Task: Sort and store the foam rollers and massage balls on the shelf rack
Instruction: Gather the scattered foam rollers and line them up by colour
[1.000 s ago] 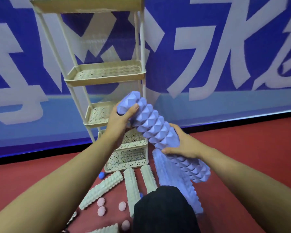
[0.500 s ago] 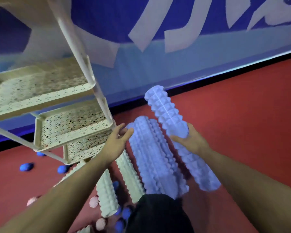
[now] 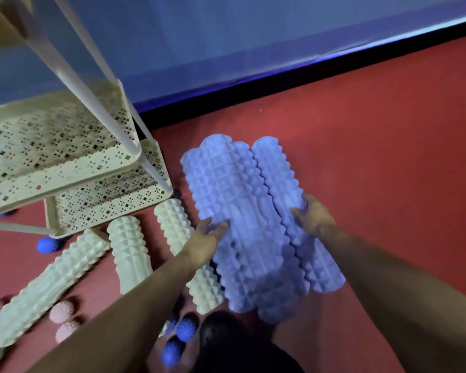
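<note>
Red floor (image 3: 374,157); left hand (image 3: 203,239) flat against purple ridged foam rollers (image 3: 240,211), right hand (image 3: 314,216) gripping outermost one; stack may roll apart if squeezed unevenly.

Red floor (image 3: 361,130), seemingly blue wall (image 3: 226,36)

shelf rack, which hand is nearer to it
Left. The left hand rests on the purple rollers just right of the shelf rack; the right hand is beyond them.
</note>
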### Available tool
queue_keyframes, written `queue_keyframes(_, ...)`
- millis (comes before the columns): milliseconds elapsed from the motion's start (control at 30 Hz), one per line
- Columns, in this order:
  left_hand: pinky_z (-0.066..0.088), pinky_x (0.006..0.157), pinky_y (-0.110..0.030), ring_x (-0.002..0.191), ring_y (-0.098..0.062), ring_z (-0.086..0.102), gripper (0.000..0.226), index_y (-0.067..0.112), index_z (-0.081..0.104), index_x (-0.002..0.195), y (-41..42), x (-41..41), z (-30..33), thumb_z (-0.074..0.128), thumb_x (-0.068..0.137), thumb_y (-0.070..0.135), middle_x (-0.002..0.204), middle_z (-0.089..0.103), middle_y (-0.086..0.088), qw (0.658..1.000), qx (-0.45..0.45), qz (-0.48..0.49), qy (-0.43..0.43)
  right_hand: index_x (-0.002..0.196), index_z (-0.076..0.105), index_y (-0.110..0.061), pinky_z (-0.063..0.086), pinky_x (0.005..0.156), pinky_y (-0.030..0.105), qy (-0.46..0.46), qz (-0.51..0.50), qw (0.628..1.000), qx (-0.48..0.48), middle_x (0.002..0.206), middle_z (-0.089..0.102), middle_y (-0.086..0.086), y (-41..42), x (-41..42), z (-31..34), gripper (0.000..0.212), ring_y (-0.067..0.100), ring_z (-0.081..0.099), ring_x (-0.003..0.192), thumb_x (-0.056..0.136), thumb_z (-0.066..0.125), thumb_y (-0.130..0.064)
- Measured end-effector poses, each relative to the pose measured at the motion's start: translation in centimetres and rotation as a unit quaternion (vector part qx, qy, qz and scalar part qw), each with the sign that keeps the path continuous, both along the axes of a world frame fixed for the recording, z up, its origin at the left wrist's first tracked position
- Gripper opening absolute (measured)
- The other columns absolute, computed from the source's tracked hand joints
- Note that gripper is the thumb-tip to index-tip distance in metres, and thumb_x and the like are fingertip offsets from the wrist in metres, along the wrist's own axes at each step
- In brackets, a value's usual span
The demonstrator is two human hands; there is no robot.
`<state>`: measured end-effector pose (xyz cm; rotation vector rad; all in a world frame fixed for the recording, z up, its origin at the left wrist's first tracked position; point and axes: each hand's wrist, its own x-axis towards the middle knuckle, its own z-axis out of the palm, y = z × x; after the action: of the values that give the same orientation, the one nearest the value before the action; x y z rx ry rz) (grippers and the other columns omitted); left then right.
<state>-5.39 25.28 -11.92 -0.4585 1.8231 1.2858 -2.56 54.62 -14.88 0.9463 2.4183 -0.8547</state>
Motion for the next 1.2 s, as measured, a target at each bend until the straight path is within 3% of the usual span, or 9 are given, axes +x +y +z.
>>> queue_keyframes(167, 0.036, 0.101, -0.023, 0.117, -0.008, 0.048, 0.069, 0.02, 0.029, 0.156, 1.0, 1.6, -0.9, 0.059, 0.099, 0.043, 0.14, 0.05, 0.009, 0.998, -0.017, -0.063, 0.017, 0.15, 0.04, -0.01, 0.037, 0.106, 0.037, 0.001, 0.006, 1.0, -0.031, 0.149, 0.047, 0.016, -0.6, 0.9, -0.3, 0.057, 0.034, 0.048, 0.134, 0.099, 0.058, -0.028)
queue_keyframes(300, 0.04, 0.096, -0.025, 0.123, -0.012, 0.054, 0.069, 0.025, 0.032, 0.154, -1.0, 1.5, 0.8, 0.059, 0.096, 0.05, 0.141, 0.05, 0.008, 0.996, -0.013, -0.084, 0.032, 0.153, 0.038, -0.017, 0.035, 0.11, 0.037, 0.028, 0.009, 0.999, -0.014, 0.154, 0.043, 0.009, -2.3, 1.9, 2.3, 0.058, 0.03, 0.045, 0.138, 0.1, 0.054, -0.035)
queue_keyframes(400, 0.041, 0.105, -0.031, 0.131, -0.015, 0.049, 0.047, 0.034, 0.043, 0.142, -3.5, 1.9, 3.5, 0.055, 0.099, 0.049, 0.137, 0.054, 0.005, 0.993, -0.031, -0.098, 0.062, 0.152, 0.039, -0.024, 0.038, 0.108, 0.035, 0.07, 0.055, 0.996, -0.026, 0.154, 0.045, 0.001, -5.3, 2.8, 5.5, 0.057, 0.026, 0.047, 0.136, 0.1, 0.055, -0.04)
queue_keyframes(567, 0.043, 0.105, -0.034, 0.133, -0.02, 0.05, 0.069, 0.029, 0.029, 0.155, -9.0, 4.0, 7.2, 0.051, 0.096, 0.058, 0.146, 0.049, -0.005, 0.969, -0.13, -0.162, 0.133, 0.153, 0.037, -0.023, 0.036, 0.111, 0.032, 0.111, 0.182, 0.975, -0.054, 0.156, 0.041, -0.001, -11.7, 3.6, 10.6, 0.056, 0.019, 0.044, 0.139, 0.101, 0.053, -0.039)
queue_keyframes(700, 0.036, 0.116, -0.043, 0.141, -0.024, 0.041, 0.068, 0.022, 0.03, 0.155, -13.7, 6.8, 9.3, 0.053, 0.099, 0.051, 0.16, 0.033, -0.007, 0.971, -0.154, -0.13, 0.131, 0.155, 0.032, -0.026, 0.034, 0.115, 0.035, 0.102, 0.239, 0.963, -0.066, 0.159, 0.036, -0.003, -16.3, 4.7, 12.6, 0.06, 0.02, 0.039, 0.143, 0.102, 0.05, -0.046)
queue_keyframes(900, 0.038, 0.114, -0.044, 0.136, -0.028, 0.048, 0.069, 0.013, 0.03, 0.155, -19.1, 9.3, 8.6, 0.057, 0.099, 0.043, 0.158, 0.037, -0.011, 0.983, -0.142, -0.053, 0.103, 0.154, 0.034, -0.027, 0.04, 0.106, 0.033, 0.045, 0.271, 0.957, -0.092, 0.154, 0.045, -0.002, -21.4, 6.4, 12.6, 0.061, 0.02, 0.051, 0.132, 0.099, 0.053, -0.047)
queue_keyframes(1000, 0.044, 0.106, -0.04, 0.126, -0.028, 0.055, 0.073, 0.01, 0.035, 0.151, -20.0, 10.1, 6.7, 0.063, 0.094, 0.047, 0.149, 0.047, -0.013, 0.989, -0.126, 0.01, 0.072, 0.153, 0.035, -0.027, 0.037, 0.108, 0.029, 0.013, 0.274, 0.953, -0.124, 0.154, 0.045, -0.004, -23.1, 6.7, 11.5, 0.062, 0.017, 0.048, 0.136, 0.098, 0.055, -0.047)
queue_keyframes(1100, 0.052, 0.084, -0.033, 0.092, -0.014, 0.061, 0.075, 0.012, 0.036, 0.145, -19.9, 10.4, 4.6, 0.067, 0.089, 0.051, 0.122, 0.056, -0.003, 0.992, -0.102, 0.065, 0.033, 0.154, 0.036, -0.024, 0.034, 0.113, 0.028, -0.014, 0.27, 0.951, -0.151, 0.155, 0.045, -0.004, -24.3, 6.4, 10.0, 0.064, 0.016, 0.045, 0.139, 0.098, 0.058, -0.045)
queue_keyframes(1200, 0.053, 0.076, -0.033, 0.091, -0.018, 0.061, 0.072, 0.011, 0.037, 0.138, -20.0, 10.1, 1.7, 0.074, 0.087, 0.045, 0.109, 0.059, -0.001, 0.991, -0.067, 0.118, -0.005, 0.153, 0.037, -0.023, 0.034, 0.115, 0.03, -0.033, 0.264, 0.949, -0.168, 0.153, 0.047, -0.002, -25.5, 5.6, 7.9, 0.063, 0.016, 0.046, 0.138, 0.098, 0.06, -0.042)
